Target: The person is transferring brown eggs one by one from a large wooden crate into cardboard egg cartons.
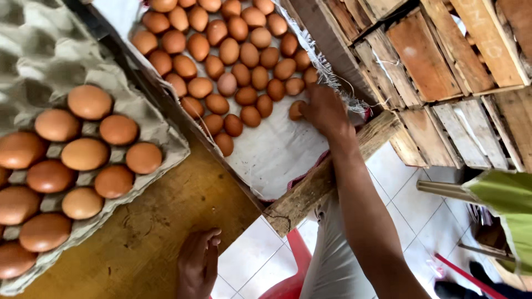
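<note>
My right hand [324,111] reaches into a wooden crate lined with white cloth [277,152] and closes on a brown egg [296,109] at the edge of a heap of brown eggs [224,52]. My left hand [198,263] rests empty on the edge of the wooden table [149,232], fingers loosely apart. On the table to the left lies a grey cardboard egg tray [160,133] with several brown eggs [83,155] set in its cups.
Stacked wooden crates [443,72] stand at the upper right. Below is a white tiled floor [249,254], a red plastic seat [288,282] and a green object [507,205] at the right edge. The crate's wooden rim [327,177] runs diagonally.
</note>
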